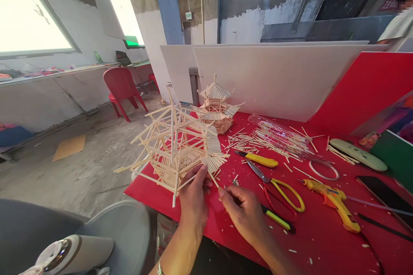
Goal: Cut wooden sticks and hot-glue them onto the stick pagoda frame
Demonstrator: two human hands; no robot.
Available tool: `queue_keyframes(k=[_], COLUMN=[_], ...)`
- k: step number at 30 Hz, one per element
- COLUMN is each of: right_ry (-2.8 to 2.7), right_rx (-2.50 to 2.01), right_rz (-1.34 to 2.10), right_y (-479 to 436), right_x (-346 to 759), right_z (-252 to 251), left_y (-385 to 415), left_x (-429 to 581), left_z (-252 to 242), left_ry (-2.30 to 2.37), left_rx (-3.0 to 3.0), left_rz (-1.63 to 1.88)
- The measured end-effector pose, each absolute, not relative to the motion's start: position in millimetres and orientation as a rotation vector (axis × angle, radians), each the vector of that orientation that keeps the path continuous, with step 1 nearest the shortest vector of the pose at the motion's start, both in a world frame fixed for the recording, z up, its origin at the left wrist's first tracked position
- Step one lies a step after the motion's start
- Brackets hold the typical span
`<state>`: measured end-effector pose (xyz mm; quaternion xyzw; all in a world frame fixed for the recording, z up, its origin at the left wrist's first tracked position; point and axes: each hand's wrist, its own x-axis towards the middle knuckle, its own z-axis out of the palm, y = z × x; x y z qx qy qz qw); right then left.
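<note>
My left hand grips the near edge of a tilted pagoda roof model built from thin wooden sticks, holding it up over the red table. My right hand is closed in a pinch on a single thin stick that points up toward the model's lower edge. A smaller finished stick pagoda stands behind it on the table.
Loose sticks, a clear plastic tube of sticks, a yellow knife, yellow scissors, pliers, a yellow glue gun, a tape ring and a phone lie to the right. White boards back the table.
</note>
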<state>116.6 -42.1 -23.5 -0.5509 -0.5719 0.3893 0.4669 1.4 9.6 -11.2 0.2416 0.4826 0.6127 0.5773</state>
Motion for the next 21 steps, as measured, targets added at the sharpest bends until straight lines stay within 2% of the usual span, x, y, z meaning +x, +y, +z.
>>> queue_keyframes(k=[10, 21], right_ry=[-1.338, -0.897], right_rx=[-1.297, -1.101], right_rz=[1.063, 1.449], right_y=[-40.0, -8.3], right_x=[116.5, 104.1], right_z=[-26.2, -19.6], left_y=[9.2, 9.9], left_x=[4.4, 6.0], left_z=[-6.8, -8.9], left_ry=[1.074, 1.082], left_rx=[0.534, 0.522], left_rz=[1.472, 1.469])
